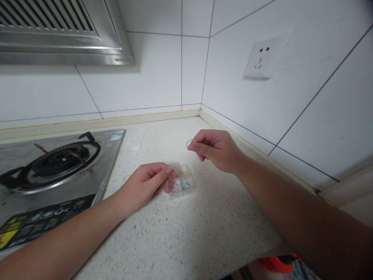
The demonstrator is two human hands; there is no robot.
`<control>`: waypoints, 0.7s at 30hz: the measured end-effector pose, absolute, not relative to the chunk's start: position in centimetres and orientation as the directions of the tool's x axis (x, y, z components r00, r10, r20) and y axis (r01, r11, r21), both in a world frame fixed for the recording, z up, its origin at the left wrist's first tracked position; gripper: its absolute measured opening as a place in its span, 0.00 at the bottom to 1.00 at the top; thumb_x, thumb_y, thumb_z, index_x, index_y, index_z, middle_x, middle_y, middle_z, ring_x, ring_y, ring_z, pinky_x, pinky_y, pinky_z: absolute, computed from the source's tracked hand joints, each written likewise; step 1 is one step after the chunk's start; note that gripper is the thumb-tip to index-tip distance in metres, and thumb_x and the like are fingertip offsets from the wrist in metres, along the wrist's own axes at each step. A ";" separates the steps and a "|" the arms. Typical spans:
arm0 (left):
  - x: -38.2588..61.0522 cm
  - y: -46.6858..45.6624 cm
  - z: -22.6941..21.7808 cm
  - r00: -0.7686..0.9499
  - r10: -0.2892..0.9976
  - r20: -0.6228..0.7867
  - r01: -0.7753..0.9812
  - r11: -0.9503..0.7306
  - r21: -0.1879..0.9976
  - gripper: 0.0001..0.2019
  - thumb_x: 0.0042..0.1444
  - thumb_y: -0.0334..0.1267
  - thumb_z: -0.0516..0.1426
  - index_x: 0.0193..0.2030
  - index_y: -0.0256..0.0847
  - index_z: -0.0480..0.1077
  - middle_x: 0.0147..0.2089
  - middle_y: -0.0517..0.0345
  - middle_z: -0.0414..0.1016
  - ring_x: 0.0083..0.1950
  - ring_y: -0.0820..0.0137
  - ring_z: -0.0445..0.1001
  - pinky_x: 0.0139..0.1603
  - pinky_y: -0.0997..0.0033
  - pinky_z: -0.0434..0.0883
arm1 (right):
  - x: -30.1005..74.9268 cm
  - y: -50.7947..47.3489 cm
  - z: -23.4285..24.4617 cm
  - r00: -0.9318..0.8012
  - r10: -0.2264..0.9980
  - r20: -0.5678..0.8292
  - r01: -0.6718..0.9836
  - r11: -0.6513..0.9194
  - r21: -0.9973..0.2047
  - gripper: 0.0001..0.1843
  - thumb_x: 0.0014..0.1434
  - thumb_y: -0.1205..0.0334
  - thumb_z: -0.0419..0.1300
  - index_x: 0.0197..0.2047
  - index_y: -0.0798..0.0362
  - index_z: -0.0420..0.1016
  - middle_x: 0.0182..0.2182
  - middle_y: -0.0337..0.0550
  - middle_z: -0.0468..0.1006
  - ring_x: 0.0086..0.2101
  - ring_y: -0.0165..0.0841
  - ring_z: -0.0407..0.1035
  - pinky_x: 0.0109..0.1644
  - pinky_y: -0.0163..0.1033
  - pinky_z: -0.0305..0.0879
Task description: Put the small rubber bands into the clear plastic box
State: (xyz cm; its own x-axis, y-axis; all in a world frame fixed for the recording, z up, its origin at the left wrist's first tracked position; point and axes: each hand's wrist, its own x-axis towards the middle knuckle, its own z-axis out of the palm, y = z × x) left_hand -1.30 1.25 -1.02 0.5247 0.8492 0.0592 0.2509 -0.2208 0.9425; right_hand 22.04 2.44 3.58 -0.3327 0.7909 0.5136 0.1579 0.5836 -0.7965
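My right hand (214, 151) is raised above the counter, thumb and forefinger pinching a thin pale elastic band (190, 140). Below and to its left, a small clear compartment box (190, 190) rests on the counter. Pinkish bands (175, 189) lie in its near left compartment, green ones (185, 185) in the near right and yellow ones (183, 173) in the far right. My left hand (148, 179) holds the box at its left side, bent fingers over the edge and covering part of the far left compartment. A yellow band (126, 177) lies on the counter behind my left wrist.
A clear flat plastic lid (132, 146) lies beside the gas stove (112, 171), which fills the left side. The range hood (116, 58) hangs above it. Tiled walls meet behind the speckled counter (186, 237); a socket (266, 56) is on the right wall.
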 end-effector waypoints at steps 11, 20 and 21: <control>-1.3 1.2 -1.1 0.523 0.851 0.045 0.256 -0.208 0.944 0.20 0.66 0.51 0.52 0.37 0.37 0.77 0.22 0.62 0.69 0.21 0.78 0.56 0.21 0.76 0.52 | 22.2 2.5 3.4 -0.331 0.791 0.515 0.163 0.585 -0.795 0.14 0.57 0.56 0.67 0.28 0.54 0.70 0.17 0.32 0.70 0.19 0.22 0.59 0.21 0.30 0.53; -1.3 1.2 -0.9 0.522 0.851 0.055 0.271 -0.226 0.935 0.20 0.65 0.52 0.52 0.39 0.38 0.77 0.23 0.62 0.69 0.22 0.76 0.57 0.23 0.76 0.53 | 21.9 2.4 3.7 -0.346 0.786 0.513 0.135 0.583 -0.802 0.12 0.61 0.54 0.62 0.33 0.55 0.74 0.19 0.32 0.71 0.18 0.22 0.58 0.20 0.30 0.53; -1.3 1.1 -0.8 0.522 0.851 0.054 0.271 -0.225 0.936 0.20 0.65 0.52 0.52 0.39 0.38 0.77 0.22 0.62 0.69 0.23 0.76 0.57 0.23 0.76 0.53 | 21.9 2.4 3.6 -0.351 0.787 0.507 0.139 0.580 -0.803 0.13 0.62 0.53 0.62 0.34 0.55 0.74 0.19 0.32 0.71 0.19 0.22 0.58 0.20 0.30 0.53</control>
State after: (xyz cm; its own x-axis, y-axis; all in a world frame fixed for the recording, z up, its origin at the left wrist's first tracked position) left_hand -1.31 1.13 -0.83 0.5216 0.8515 0.0537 0.2714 -0.2253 0.9357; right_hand 21.90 2.38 3.65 -0.3513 0.7869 0.5074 0.1389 0.5797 -0.8029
